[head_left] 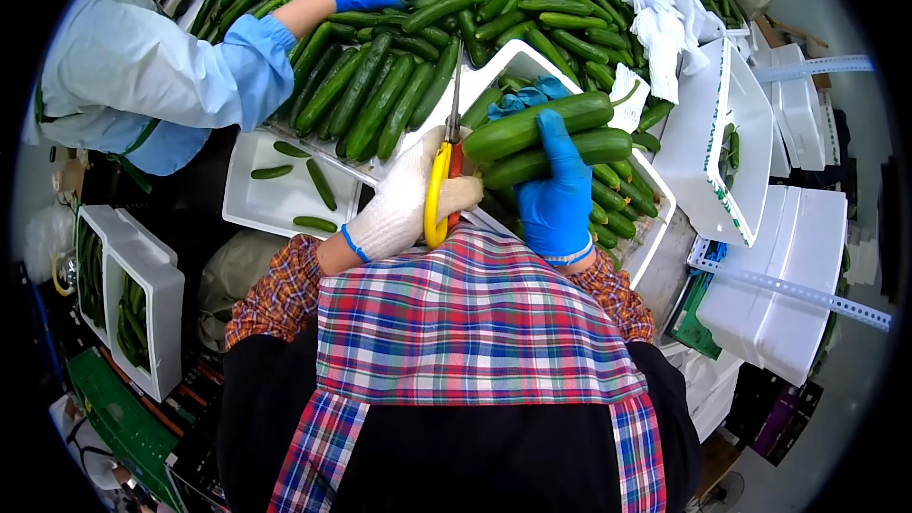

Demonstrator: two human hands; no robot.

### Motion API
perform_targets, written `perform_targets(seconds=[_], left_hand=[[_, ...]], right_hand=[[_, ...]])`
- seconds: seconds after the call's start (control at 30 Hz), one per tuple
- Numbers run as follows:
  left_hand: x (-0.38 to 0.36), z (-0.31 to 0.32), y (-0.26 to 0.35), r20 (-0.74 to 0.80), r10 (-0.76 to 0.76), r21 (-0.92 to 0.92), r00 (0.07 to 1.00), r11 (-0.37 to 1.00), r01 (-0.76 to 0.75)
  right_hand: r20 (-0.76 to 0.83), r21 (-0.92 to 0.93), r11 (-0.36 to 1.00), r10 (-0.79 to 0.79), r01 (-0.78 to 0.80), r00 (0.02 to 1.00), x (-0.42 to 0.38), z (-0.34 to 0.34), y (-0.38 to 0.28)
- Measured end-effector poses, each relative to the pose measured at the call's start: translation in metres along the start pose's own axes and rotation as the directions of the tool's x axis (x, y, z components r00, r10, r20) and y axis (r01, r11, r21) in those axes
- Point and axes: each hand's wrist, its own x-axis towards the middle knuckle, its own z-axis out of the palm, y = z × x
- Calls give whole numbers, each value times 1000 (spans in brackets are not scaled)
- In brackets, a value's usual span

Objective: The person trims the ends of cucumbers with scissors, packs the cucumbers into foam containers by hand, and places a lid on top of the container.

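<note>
Past the plaid apron (475,318), left fingers (462,194) grasped scissors (438,192), right fingers (559,141) two cucumbers (508,136); trimming seemed underway, any snip needing parted blades (456,85).

Plaid apron (484,323), orange-checked sleeves (275,294), white glove (394,214), blue glove (556,204)

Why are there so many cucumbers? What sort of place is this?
It's probably a place where vegetables get sorted and packed. There's a huge cucumber pile, white boxes, some with cucumbers inside, and scissors in a gloved left hand.
</note>
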Motion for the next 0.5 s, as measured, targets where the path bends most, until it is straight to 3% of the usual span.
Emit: perform_targets(seconds=[0.1, 0.2, 0.23, 0.3, 0.33, 0.37, 0.43, 0.47, 0.5], left_hand=[[-2, 2, -1, -20, -21, 43, 1000, 999, 21], [3, 0, -26, -3, 231, 153, 973, 962, -228], [4, -1, -32, 45, 227, 22, 973, 973, -228], [2, -4, -33, 92, 230, -109, 969, 969, -220], [1, -6, -29, 130, 201, -409, 971, 903, -132], [1, -7, -27, 178, 184, -664, 967, 747, -20], [2, -8, -25, 160, 252, -686, 954, 724, -76], [0, -7, -18, 80, 237, -596, 968, 790, -144], [-2, -6, -11, -6, 230, -494, 973, 846, -203]], right_hand=[[38, -55, 997, -54, 56, 998, -10, 15, -6], [96, -19, 999, -34, 36, 995, -7, 12, -6], [95, -19, 999, -33, 35, 995, -2, 9, -7], [62, 380, 893, 234, -240, 970, 14, -4, -12], [138, 506, 804, 282, -312, 950, 25, -17, -10], [137, 507, 805, 277, -307, 951, 30, -26, -9], [216, 706, 538, 456, -461, 863, 36, -38, -9], [92, 619, 657, 483, -430, 871, 29, -24, -11], [92, 617, 658, 484, -432, 870, 26, -25, -11]])
